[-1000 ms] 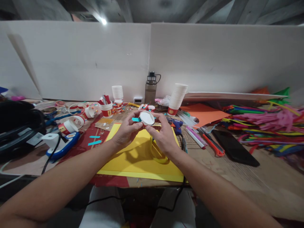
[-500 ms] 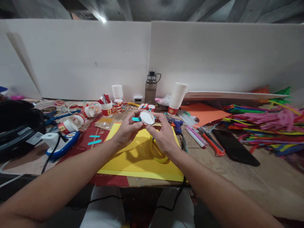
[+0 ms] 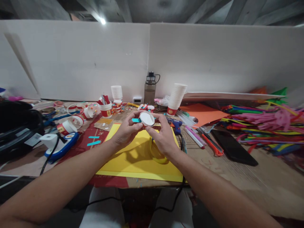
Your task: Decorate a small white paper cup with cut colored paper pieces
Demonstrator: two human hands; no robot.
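Between both hands, above the yellow paper, is a short cut-down paper cup (image 3: 147, 119), its round white face tilted towards me. A small blue strip (image 3: 136, 120) sticks out from its left side. My left hand (image 3: 128, 128) grips the cup's left side, thumb in front and fingers behind. On the right side, my right hand (image 3: 162, 133) holds it with the thumb at the lower edge. A yellow loop (image 3: 159, 155) shows below my right hand, partly covered by it. Two more blue strips (image 3: 93, 143) lie on the red surface to the left.
Yellow sheets (image 3: 140, 164) lie under my hands. Behind stand a bottle (image 3: 150, 90) and stacked paper cups (image 3: 177, 96). To the right are a blue glue gun (image 3: 177, 126), an orange-handled cutter (image 3: 215, 147), a black phone (image 3: 234, 147) and colourful pipe cleaners (image 3: 268, 122). A power strip (image 3: 63, 147) sits left.
Both hands keep the same grip on the cut-down paper cup. Only the camera view has shifted very slightly.
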